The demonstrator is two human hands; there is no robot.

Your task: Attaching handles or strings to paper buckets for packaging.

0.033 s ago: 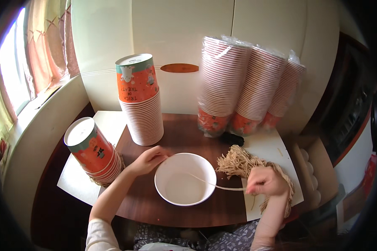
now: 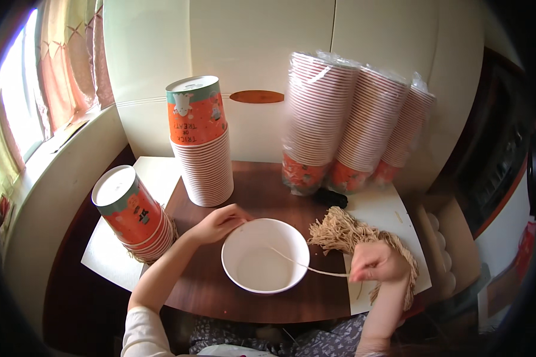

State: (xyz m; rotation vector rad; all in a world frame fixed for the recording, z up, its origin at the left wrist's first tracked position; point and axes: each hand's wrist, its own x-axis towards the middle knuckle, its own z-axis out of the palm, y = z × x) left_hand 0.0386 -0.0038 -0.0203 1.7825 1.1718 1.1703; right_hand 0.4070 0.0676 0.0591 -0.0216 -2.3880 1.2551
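A white-lined paper bucket (image 2: 262, 279) stands mouth up in front of me. My left hand (image 2: 223, 223) is at its upper left rim, fingers curled against the edge; the fingertips are partly hidden. To the right, my right hand (image 2: 376, 262) is closed in a pinch on a thin pale cord (image 2: 327, 273). The cord runs from inside the bucket across its right side to my fingers; whether it passes over the rim or through the wall I cannot tell. Under and beside my right hand lies a bundle of tan twisted cords (image 2: 333, 231), its frayed ends toward the bucket.
Behind my left hand rises a tall stack of upturned orange buckets (image 2: 201, 166). A shorter stack (image 2: 138, 214) leans at the left. Plastic-wrapped bucket stacks (image 2: 321, 119) stand at the back right, with a small black object (image 2: 330, 198) before them. An open cardboard box (image 2: 458, 238) is beyond the table's right edge.
The cord now dips slightly lower toward my right hand. My left hand's fingers have shifted a little along the rim.
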